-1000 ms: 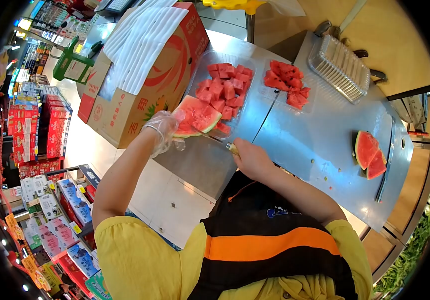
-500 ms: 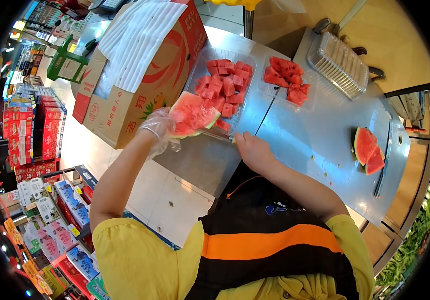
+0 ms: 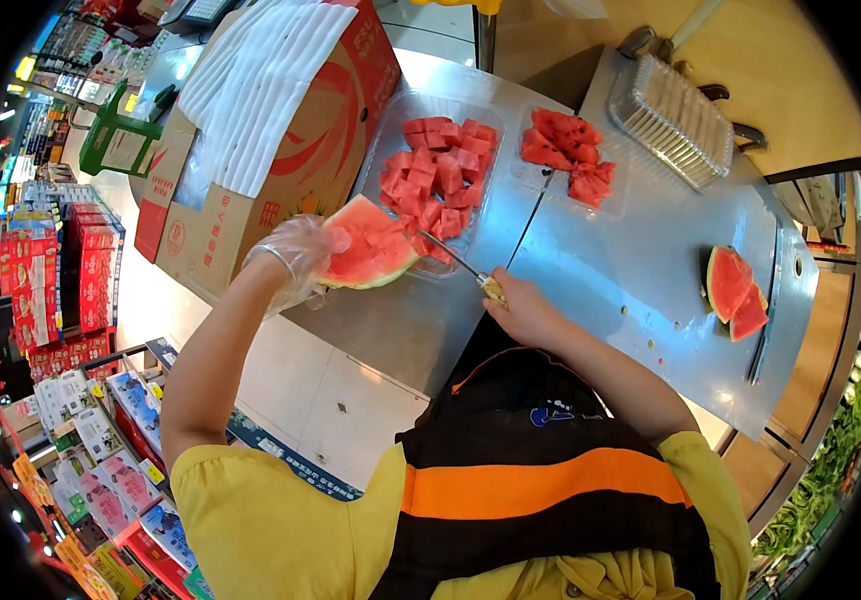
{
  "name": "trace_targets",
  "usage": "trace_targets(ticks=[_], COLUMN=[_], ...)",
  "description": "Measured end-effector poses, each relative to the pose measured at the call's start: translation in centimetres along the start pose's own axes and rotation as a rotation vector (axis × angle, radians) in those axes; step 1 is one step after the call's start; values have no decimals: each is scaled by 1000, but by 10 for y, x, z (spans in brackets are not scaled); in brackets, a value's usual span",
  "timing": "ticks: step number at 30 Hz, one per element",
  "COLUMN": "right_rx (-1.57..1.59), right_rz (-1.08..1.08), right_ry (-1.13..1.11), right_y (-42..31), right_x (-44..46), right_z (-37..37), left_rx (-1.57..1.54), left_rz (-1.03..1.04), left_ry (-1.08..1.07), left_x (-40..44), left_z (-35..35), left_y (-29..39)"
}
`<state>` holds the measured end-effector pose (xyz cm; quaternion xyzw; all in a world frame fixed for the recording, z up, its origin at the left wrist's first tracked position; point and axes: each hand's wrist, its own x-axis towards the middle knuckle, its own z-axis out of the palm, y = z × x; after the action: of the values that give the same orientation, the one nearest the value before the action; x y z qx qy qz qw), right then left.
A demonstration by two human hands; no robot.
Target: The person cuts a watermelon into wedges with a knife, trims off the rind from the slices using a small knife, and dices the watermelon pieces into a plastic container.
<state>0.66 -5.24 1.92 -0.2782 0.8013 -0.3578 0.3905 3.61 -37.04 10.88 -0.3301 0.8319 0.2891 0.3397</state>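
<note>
My left hand (image 3: pixel 300 258), in a clear plastic glove, grips a watermelon slice (image 3: pixel 370 246) by its left end, flesh side up and scored with cuts. In my right hand (image 3: pixel 525 308) is a knife (image 3: pixel 491 288) with a patterned handle; its blade points up and left to the slice's right edge. Just beyond the slice lies a clear plastic tray (image 3: pixel 498 165) holding many watermelon cubes (image 3: pixel 447 172). A second clear tray (image 3: pixel 614 205) to its right holds darker, seed-dotted watermelon pieces (image 3: pixel 568 150).
A large cardboard box (image 3: pixel 250 215) with white foam sleeves stands at the left. Stacked clear containers (image 3: pixel 672 122) sit at the back right, knives (image 3: pixel 747 135) beyond them. Two watermelon pieces (image 3: pixel 732 290) lie on the steel table (image 3: pixel 615 275) at the right, near a long blade (image 3: pixel 762 345).
The watermelon slice has moved slightly left and down, off the tray's near edge. My right hand has shifted a little right, and the knife blade now shows clear of the slice's underside.
</note>
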Motion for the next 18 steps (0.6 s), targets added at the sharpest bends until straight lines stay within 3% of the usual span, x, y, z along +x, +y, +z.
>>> trace_targets(ticks=[2,6,8,11,14,15,17,18], right_rx=[-65,-30,138,310,635,791,933,974], right_rz=[10,5,-8,-94,126,151,138,159], right_ry=[92,218,295,590,810,942,1250,1410], right_y=[0,0,3,41,86,103,132,145], right_x=[1,-1,-21,-73,-162,-196,-262,-298], right_z=[-3,-19,-42,-54,-60,-55,-39,-24], left_rx=[-156,-86,239,-10,-614,-647,-341,-294], left_rz=[-105,12,395,495,694,719,913,833], left_ry=[1,56,268,5,-212,-250,-290,-385], left_x=[-35,-47,-13,-31,-30,-36,-26,-46], left_z=[-10,-13,-7,19,98,129,184,214], left_y=[26,26,-19,22,65,94,131,162])
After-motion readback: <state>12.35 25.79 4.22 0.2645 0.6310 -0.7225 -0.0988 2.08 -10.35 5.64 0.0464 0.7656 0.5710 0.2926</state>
